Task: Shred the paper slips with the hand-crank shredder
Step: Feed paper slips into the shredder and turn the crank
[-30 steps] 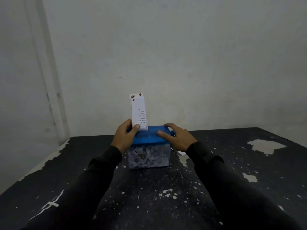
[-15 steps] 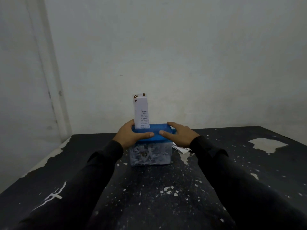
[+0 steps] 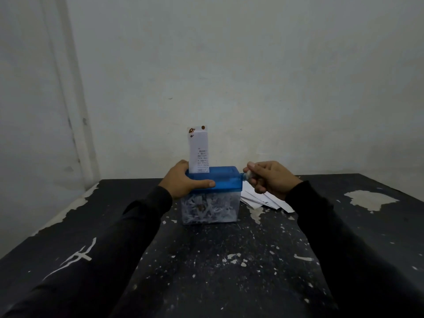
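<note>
One shredder (image 3: 214, 183) stands on one table (image 3: 206, 271), with one blue lid and one clear bin under it. One slip (image 3: 198, 152) stands upright in the lid's slot. One crank (image 3: 246, 176) sticks out at the shredder's right side. Two hands are in view: one left hand (image 3: 183, 180) and one right hand (image 3: 270, 179), each coming out of one dark sleeve. One loose pile of slips (image 3: 263, 200) lies just right of the shredder; they overlap, so their number cannot be told. The shreds (image 3: 208, 208) in the bin are too many and too tangled to count.
</note>
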